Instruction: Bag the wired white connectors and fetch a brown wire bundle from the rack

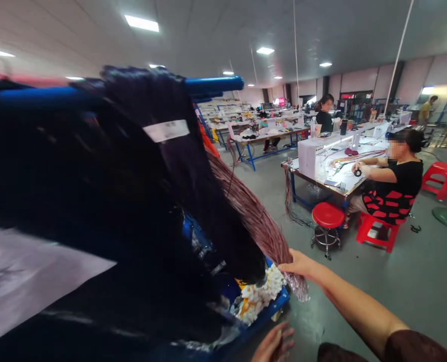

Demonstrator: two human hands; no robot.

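Note:
My right hand is closed around the lower end of a long bundle of thin brownish-pink wires. The bundle slants down from behind a dark bundle draped over a blue rack bar. A white label is wrapped round the dark bundle. At the bottom edge my left hand is partly in view, its fingers loosely apart and slightly blurred, with nothing seen in them. It is below the white connector-like pieces lying at the foot of the rack.
A large dark hanging mass with a white paper sheet fills the left. To the right, a co-worker sits at a lit worktable. A round red stool and a red plastic stool stand on the grey floor.

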